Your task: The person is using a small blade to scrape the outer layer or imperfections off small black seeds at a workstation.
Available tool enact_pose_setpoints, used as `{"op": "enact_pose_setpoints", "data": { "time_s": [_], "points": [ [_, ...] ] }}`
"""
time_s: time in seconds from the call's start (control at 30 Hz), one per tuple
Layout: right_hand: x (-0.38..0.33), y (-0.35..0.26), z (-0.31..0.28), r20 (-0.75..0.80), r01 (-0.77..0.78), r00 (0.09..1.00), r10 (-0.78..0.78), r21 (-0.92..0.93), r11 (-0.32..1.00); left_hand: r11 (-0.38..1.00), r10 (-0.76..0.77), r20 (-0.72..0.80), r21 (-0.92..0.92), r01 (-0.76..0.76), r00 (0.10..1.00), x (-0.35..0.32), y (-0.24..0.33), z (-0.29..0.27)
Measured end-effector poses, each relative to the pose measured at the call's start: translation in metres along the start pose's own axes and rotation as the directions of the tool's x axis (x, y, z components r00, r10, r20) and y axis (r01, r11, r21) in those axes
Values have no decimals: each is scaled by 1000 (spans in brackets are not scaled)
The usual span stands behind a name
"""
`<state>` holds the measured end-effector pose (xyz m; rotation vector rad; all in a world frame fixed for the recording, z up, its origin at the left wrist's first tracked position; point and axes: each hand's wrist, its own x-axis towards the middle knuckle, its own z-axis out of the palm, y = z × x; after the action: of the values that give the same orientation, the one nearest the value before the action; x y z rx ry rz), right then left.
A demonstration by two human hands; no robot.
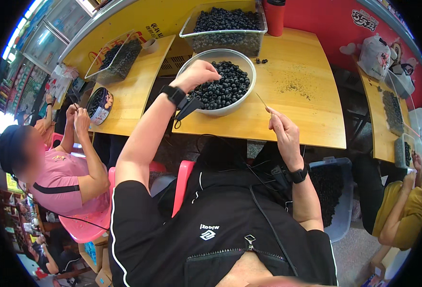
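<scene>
My left hand [199, 75] reaches over a round clear plastic bowl [254, 76] heaped with small dark round beads [225, 88]. Its fingers are pinched together close to the beads; whatever is between them is hidden. Over the table's near edge, to the right of the bowl, my right hand [285, 134] is closed on a thin needle-like tool [262, 101]. The tool's tip points up and left toward the bowl, apart from it.
A large clear tub of beads [227, 36] stands behind the bowl, beside a red cylinder [275, 16]. Loose beads [261, 61] and dark crumbs [297, 88] lie on the wooden table [311, 62]. Another tub [333, 196] is below right. People work left [67, 177] and right [404, 215].
</scene>
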<state>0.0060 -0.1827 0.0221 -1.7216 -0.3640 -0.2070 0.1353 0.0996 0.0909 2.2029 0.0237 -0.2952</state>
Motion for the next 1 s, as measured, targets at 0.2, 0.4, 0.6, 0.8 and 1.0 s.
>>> {"op": "enact_pose_setpoints", "data": {
  "time_s": [0.2, 0.4, 0.6, 0.8, 1.0],
  "points": [
    [1, -2, -4, -15, 15, 1000, -15, -1, 1000, 817, 157, -36, 566, -110, 987, 32, 2, 15],
    [1, -2, -10, -40, -2, 999, 2, 5, 1000, 927, 193, 38, 320, -195, 980, 14, 16, 9],
    [-1, -17, -6, -53, 35, 998, -36, -33, 999, 688, 194, 368, -712, 141, 909, -55, 20, 36],
    [-8, -27, 2, -50, 177, 982, -181, -76, 981, 350, 313, 414, -887, 301, 855, -108, 3, 103],
    [-8, -21, 5, -2, 350, 933, -360, -231, 908, 205, 335, 373, -925, 319, 865, -116, -7, 134]
  ]
}}
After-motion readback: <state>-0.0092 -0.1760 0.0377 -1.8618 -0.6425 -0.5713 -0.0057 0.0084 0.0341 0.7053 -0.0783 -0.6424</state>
